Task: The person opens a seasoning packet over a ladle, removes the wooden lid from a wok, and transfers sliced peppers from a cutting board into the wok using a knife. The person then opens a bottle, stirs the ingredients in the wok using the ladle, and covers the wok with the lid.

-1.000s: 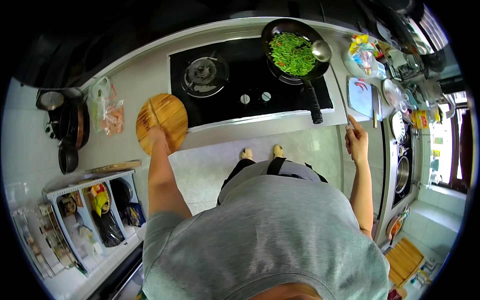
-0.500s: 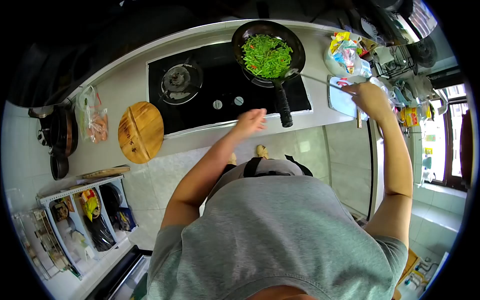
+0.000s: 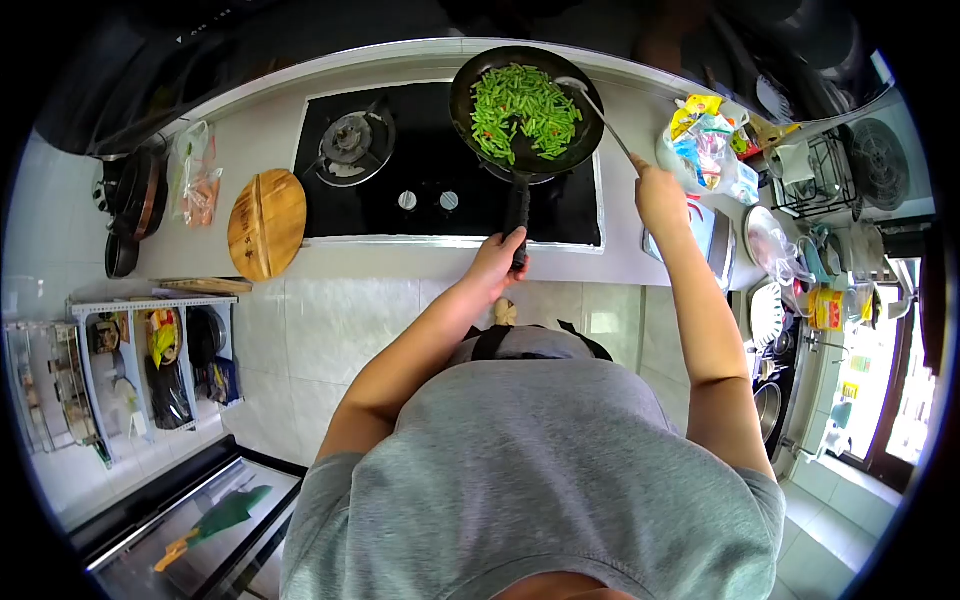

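Observation:
A dark wok stands on the right burner of the black stove, with cut green beans and small red bits inside. My left hand is closed round the wok's black handle near its end. My right hand grips the long handle of a metal ladle. The ladle's head is at the wok's upper right, beside the beans.
A round wooden lid lies left of the stove, near a plastic bag. At the right are a bag of packets, a cutting board and dishes. A blue-grey shelf stands lower left.
My left hand has gone from the wooden lid to the wok's handle and closed on it. My right hand has moved up with the ladle. The view has shifted.

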Demonstrator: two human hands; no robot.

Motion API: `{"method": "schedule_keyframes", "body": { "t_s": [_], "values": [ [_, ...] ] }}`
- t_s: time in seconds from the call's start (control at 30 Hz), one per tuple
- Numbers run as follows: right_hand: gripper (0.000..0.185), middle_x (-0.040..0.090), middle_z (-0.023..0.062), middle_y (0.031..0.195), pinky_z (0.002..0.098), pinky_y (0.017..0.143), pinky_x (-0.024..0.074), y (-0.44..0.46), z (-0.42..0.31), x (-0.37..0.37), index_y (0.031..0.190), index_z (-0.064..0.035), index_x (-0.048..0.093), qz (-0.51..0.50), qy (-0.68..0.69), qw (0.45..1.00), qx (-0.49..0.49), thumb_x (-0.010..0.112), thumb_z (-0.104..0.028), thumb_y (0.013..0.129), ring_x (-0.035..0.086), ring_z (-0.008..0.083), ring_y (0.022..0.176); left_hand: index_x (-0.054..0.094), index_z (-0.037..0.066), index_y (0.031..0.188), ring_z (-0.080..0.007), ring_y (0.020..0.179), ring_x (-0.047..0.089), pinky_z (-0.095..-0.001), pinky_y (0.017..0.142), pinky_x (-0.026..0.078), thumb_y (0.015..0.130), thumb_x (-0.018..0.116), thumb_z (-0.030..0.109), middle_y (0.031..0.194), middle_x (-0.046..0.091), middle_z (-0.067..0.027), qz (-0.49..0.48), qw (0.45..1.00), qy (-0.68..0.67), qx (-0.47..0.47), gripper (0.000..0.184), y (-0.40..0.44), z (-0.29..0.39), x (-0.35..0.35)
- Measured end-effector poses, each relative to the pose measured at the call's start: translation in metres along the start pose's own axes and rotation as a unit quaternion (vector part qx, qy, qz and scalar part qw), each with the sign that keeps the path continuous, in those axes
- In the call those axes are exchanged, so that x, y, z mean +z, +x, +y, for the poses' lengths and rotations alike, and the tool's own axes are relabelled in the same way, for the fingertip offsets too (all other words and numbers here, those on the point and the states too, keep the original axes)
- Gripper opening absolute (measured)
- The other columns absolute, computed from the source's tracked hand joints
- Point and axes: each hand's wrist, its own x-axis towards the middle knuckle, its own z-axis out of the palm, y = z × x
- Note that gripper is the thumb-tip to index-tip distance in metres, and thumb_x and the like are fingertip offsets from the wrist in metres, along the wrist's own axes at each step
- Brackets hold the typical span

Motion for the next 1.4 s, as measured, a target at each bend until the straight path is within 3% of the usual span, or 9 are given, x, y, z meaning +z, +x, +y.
{"method": "schedule_keyframes", "body": {
  "t_s": [0.27, 0.33, 0.4, 0.53, 0.67, 0.8, 0.9, 1.1, 1.4],
  "values": [
    [0.040, 0.065, 0.0300, 0.096, 0.0492, 0.084, 0.0502, -0.039, -0.007, 0.031, 0.128, -0.0045, 0.059, -0.052, 0.222, 0.974, -0.017, 0.053, -0.004, 0.088, 0.063, 0.0450, 0.092, 0.058, 0.005, 0.095, -0.0132, 0.055, 0.053, -0.0262, 0.047, 0.043, 0.093, 0.064, 0.037, 0.073, 0.057, -0.0039, 0.026, 0.998, 0.037, 0.035, 0.033, -0.012, 0.011, -0.008],
    [0.040, 0.063, 0.0321, 0.100, 0.0490, 0.086, 0.0491, -0.006, -0.002, 0.051, 0.128, -0.0025, 0.058, 0.046, 0.187, 0.981, -0.027, 0.052, -0.003, 0.088, 0.060, 0.0476, 0.096, 0.058, 0.005, 0.095, -0.0129, 0.054, 0.053, -0.0256, 0.046, 0.043, 0.093, 0.064, 0.038, 0.073, 0.057, -0.0037, 0.027, 0.998, 0.042, 0.035, 0.033, -0.016, 0.015, -0.008],
    [0.042, 0.068, 0.0253, 0.087, 0.0444, 0.073, 0.0535, 0.018, -0.010, 0.057, 0.131, -0.0045, 0.057, 0.010, 0.192, 0.981, 0.000, 0.053, -0.004, 0.089, 0.067, 0.0388, 0.080, 0.058, 0.006, 0.095, -0.0125, 0.054, 0.053, -0.0250, 0.045, 0.043, 0.093, 0.063, 0.039, 0.073, 0.057, -0.0034, 0.029, 0.998, 0.044, 0.035, 0.034, -0.017, 0.017, -0.008],
    [0.043, 0.053, 0.0012, 0.061, 0.0271, 0.047, 0.0442, 0.016, -0.024, 0.047, 0.133, -0.0149, 0.059, -0.181, 0.440, 0.871, 0.122, 0.058, -0.008, 0.090, 0.048, 0.0091, 0.050, 0.059, 0.007, 0.095, -0.0118, 0.056, 0.055, -0.0246, 0.047, 0.044, 0.093, 0.063, 0.040, 0.073, 0.058, -0.0023, 0.024, 0.997, 0.063, 0.031, 0.034, -0.018, 0.018, -0.013],
    [0.044, 0.052, 0.0079, 0.056, 0.0325, 0.054, 0.0458, -0.026, -0.009, -0.014, 0.129, -0.0130, 0.062, -0.132, 0.248, 0.958, -0.056, 0.059, -0.004, 0.086, 0.050, 0.0145, 0.050, 0.051, 0.007, 0.089, -0.0128, 0.053, 0.053, -0.0260, 0.045, 0.043, 0.095, 0.060, 0.038, 0.069, 0.056, -0.0046, 0.023, 0.997, 0.066, 0.021, 0.033, -0.023, 0.026, -0.009],
    [0.044, 0.057, 0.0169, 0.061, 0.0380, 0.062, 0.0487, -0.060, -0.014, -0.054, 0.128, -0.0119, 0.062, -0.151, 0.177, 0.971, -0.057, 0.060, -0.003, 0.084, 0.060, 0.0251, 0.057, 0.051, 0.007, 0.089, -0.0129, 0.053, 0.053, -0.0260, 0.045, 0.043, 0.096, 0.060, 0.037, 0.070, 0.056, -0.0046, 0.013, 0.998, 0.065, 0.024, 0.032, -0.018, 0.023, -0.014],
    [0.043, 0.064, 0.0271, 0.085, 0.0488, 0.075, 0.0486, -0.059, -0.018, -0.021, 0.127, -0.0123, 0.062, -0.114, 0.148, 0.974, -0.125, 0.056, -0.002, 0.085, 0.062, 0.0439, 0.085, 0.050, 0.008, 0.090, -0.0130, 0.054, 0.054, -0.0260, 0.045, 0.043, 0.095, 0.060, 0.038, 0.070, 0.056, -0.0045, 0.008, 0.998, 0.065, 0.010, 0.032, -0.013, 0.021, -0.017],
    [0.045, 0.064, 0.0281, 0.087, 0.0505, 0.079, 0.0502, 0.000, -0.006, 0.036, 0.132, -0.0126, 0.057, 0.048, 0.117, 0.988, -0.093, 0.051, -0.004, 0.088, 0.063, 0.0433, 0.085, 0.049, 0.008, 0.094, -0.0130, 0.054, 0.054, -0.0258, 0.045, 0.044, 0.093, 0.062, 0.041, 0.070, 0.056, -0.0041, 0.017, 0.997, 0.071, 0.014, 0.035, -0.013, 0.020, -0.016],
    [0.040, 0.067, 0.0282, 0.091, 0.0436, 0.081, 0.0505, -0.021, -0.002, 0.055, 0.126, -0.0068, 0.062, -0.060, 0.227, 0.972, 0.013, 0.062, -0.007, 0.085, 0.066, 0.0408, 0.084, 0.049, 0.009, 0.091, -0.0123, 0.054, 0.054, -0.0256, 0.046, 0.044, 0.094, 0.061, 0.041, 0.071, 0.057, -0.0034, 0.000, 0.998, 0.066, 0.012, 0.035, -0.014, 0.023, -0.018]
  ]
}}
